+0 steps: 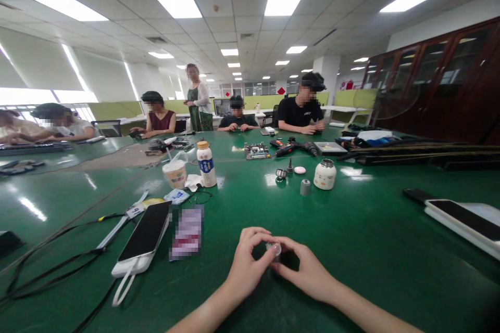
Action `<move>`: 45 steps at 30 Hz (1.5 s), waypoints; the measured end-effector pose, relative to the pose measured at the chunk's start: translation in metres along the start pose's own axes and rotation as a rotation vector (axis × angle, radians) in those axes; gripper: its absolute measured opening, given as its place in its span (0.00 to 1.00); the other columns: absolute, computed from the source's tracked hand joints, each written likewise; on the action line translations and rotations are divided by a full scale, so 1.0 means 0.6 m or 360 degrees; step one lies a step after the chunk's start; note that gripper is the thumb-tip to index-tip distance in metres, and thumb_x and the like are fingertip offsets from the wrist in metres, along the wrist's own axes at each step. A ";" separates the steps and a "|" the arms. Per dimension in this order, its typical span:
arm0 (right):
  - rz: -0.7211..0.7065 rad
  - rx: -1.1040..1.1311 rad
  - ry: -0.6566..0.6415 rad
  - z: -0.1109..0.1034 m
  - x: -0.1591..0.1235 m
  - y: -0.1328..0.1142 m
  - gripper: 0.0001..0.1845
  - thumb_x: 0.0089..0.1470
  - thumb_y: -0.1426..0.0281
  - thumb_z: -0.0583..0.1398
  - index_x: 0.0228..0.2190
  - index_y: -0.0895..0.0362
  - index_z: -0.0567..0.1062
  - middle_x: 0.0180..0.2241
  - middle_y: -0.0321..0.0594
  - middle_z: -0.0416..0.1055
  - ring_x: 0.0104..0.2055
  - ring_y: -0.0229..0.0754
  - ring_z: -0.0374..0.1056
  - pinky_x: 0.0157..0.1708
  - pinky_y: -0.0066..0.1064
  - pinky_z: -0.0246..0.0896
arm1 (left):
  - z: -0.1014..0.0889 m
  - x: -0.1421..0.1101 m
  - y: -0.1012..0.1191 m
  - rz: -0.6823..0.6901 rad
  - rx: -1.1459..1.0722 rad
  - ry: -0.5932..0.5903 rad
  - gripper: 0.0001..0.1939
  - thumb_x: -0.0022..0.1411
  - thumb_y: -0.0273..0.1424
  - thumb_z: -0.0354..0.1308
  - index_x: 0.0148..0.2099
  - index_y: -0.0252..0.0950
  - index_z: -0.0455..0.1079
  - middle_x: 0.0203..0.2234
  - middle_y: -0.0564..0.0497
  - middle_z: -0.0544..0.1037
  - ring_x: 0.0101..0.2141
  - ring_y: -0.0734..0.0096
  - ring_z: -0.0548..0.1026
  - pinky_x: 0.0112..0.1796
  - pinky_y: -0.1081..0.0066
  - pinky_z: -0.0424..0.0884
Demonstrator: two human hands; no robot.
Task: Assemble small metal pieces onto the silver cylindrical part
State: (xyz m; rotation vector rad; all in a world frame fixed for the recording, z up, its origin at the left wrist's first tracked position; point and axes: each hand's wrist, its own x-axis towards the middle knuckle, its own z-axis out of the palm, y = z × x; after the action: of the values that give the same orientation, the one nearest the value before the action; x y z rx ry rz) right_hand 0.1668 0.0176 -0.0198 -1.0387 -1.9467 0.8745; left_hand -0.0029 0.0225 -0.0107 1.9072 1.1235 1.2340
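Just above the green tabletop (351, 250), both hands meet around a small grey cylindrical part (277, 256). My left hand (250, 254) has its thumb and fingers closed on the top of the part. My right hand (307, 270) curls round it from the right, thumb low and fingers high. Fingers cover much of the part, so its exact kind is unclear. Farther forward stand a similar grey cylinder (305, 187), a ring-shaped metal part (280, 175) and a dark shaft-like part (289, 165).
Left lies a phone (145, 231) with a white cable, beside a purple packet (188, 231) and black straps. A milk bottle (207, 166), a plastic cup (175, 173) and a white jar (325, 175) stand ahead. Circuit board (257, 151) and power drill (299, 146) lie beyond; several people sit around.
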 end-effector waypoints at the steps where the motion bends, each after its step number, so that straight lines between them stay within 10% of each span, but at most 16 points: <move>1: 0.0004 0.0017 0.0005 0.001 0.000 0.001 0.22 0.49 0.68 0.60 0.47 0.55 0.70 0.42 0.41 0.72 0.43 0.44 0.68 0.46 0.38 0.62 | -0.002 0.004 0.001 0.0019 0.0020 0.0023 0.10 0.57 0.37 0.57 0.37 0.39 0.75 0.39 0.46 0.72 0.45 0.62 0.66 0.49 0.60 0.62; 15: 0.0058 0.0063 -0.0042 -0.006 -0.003 -0.005 0.22 0.47 0.69 0.61 0.47 0.55 0.70 0.43 0.41 0.72 0.44 0.44 0.67 0.48 0.38 0.61 | -0.060 0.022 -0.078 -0.0148 0.1006 0.0113 0.11 0.55 0.43 0.57 0.38 0.49 0.77 0.42 0.48 0.73 0.47 0.54 0.62 0.45 0.54 0.58; 26: 0.0054 -0.0037 -0.0002 -0.003 -0.005 0.009 0.23 0.48 0.66 0.62 0.48 0.53 0.70 0.43 0.41 0.72 0.44 0.45 0.67 0.47 0.39 0.60 | -0.028 0.016 0.024 0.0178 0.0497 -0.0140 0.10 0.61 0.38 0.53 0.38 0.43 0.75 0.34 0.53 0.79 0.36 0.68 0.73 0.41 0.67 0.62; 45: -0.0180 0.0133 -0.0029 -0.016 -0.010 -0.001 0.36 0.45 0.81 0.56 0.56 0.51 0.60 0.54 0.44 0.62 0.51 0.44 0.63 0.55 0.41 0.54 | -0.012 -0.019 -0.016 0.0113 0.0450 -0.0249 0.28 0.56 0.42 0.58 0.58 0.42 0.61 0.49 0.45 0.69 0.49 0.61 0.65 0.49 0.60 0.62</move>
State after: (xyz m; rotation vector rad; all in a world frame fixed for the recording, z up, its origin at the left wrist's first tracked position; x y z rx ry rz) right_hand 0.1772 0.0142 -0.0165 -0.8664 -1.9464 0.8972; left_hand -0.0151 0.0173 -0.0204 2.2281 1.2064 0.9829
